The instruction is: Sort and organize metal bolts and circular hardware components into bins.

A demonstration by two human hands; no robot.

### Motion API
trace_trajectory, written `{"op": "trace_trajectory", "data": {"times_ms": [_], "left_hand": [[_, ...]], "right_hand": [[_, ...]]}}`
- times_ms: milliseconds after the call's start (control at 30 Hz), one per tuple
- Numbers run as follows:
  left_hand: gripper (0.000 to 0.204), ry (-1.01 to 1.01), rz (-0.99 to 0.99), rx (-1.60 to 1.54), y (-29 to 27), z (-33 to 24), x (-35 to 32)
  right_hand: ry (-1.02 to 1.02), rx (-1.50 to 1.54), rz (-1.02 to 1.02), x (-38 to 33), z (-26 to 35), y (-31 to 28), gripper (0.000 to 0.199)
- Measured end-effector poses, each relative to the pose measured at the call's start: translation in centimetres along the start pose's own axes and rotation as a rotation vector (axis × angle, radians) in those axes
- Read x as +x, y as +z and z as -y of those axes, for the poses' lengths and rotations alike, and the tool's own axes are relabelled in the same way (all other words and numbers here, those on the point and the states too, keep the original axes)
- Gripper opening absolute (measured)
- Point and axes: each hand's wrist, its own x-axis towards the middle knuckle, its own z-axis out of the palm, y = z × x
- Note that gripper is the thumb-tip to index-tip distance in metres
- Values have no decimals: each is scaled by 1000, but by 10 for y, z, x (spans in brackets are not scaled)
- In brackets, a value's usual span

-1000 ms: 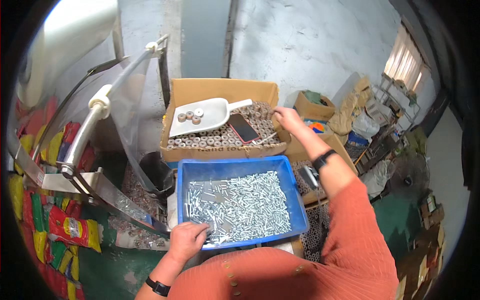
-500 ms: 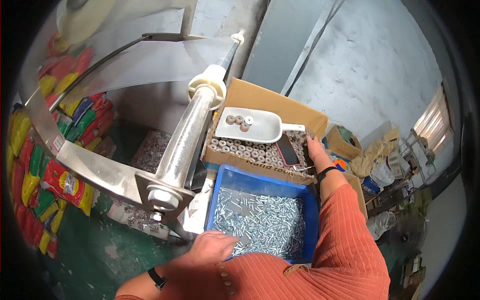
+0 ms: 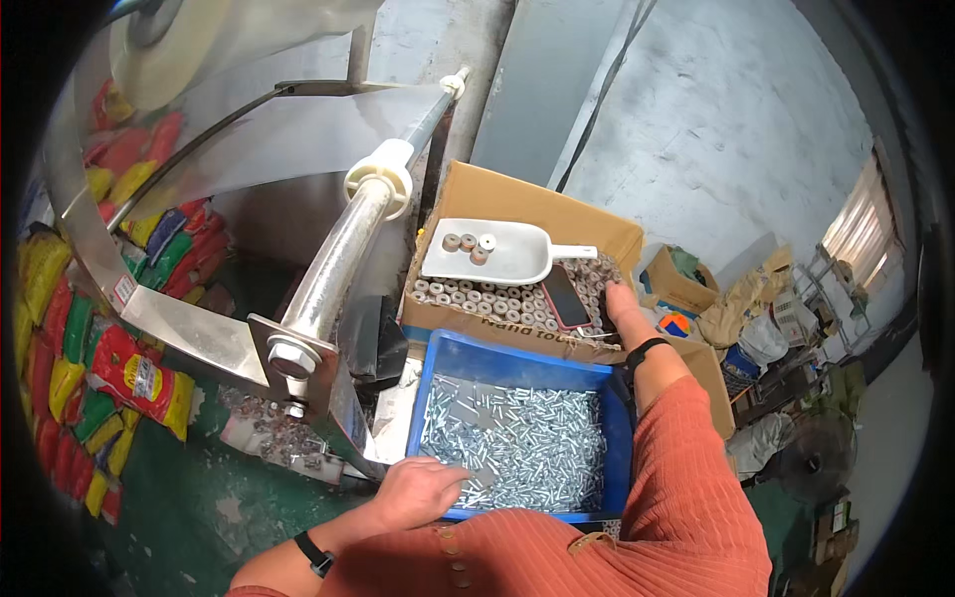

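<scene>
Silver screws (image 3: 542, 438) lie in a loose heap inside the blue tub (image 3: 517, 364), right in front of the person. Its tall sides likely stop them from rolling away. Taking the tub's middle as the clock's middle, the left hand (image 3: 426, 492) is at 8 o'clock, fingers a bit bent, tips by a small grey flat bit. I cannot tell if they pinch anything. The right hand (image 3: 621, 304) is at 1 o'clock, reaching over the edge of the cardboard box (image 3: 542, 202). Its fingertips are hidden, so I cannot tell if they hold anything.

That box, at 12 o'clock, is packed with little rings (image 3: 474, 296). They make a bumpy floor for the white scoop (image 3: 517, 262), with four rings in it, and the phone (image 3: 566, 297). Both cover rings, so the right side may be easier to reach.

A metal bar (image 3: 333, 269) sticks out at 10 o'clock and could bump the left arm. Bright bags (image 3: 141, 378) pile up at 9 o'clock.
</scene>
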Motion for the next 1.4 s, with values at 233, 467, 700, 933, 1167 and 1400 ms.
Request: {"op": "trace_trajectory", "data": {"times_ms": [233,467,700,933,1167,1400], "left_hand": [[16,-25,-67,3,-1,5,-10],[18,49,-82,-2,6,10,-8],[23,23,32,-38,3,16,-14],[23,56,16,-28,3,16,-8],[19,-11,7,9,1,9,-15],[14,-7,-76,43,4,4,-13]], "right_hand": [[464,2013,359,13,46,-108,22],[-285,738,212,84,227,-135,22],[-140,300,514,113,260,-60,46],[-408,74,373,111,242,-49,35],[-319,656,165,65,259,-119,40],[-308,1588,1081,-63,317,-214,38]]}}
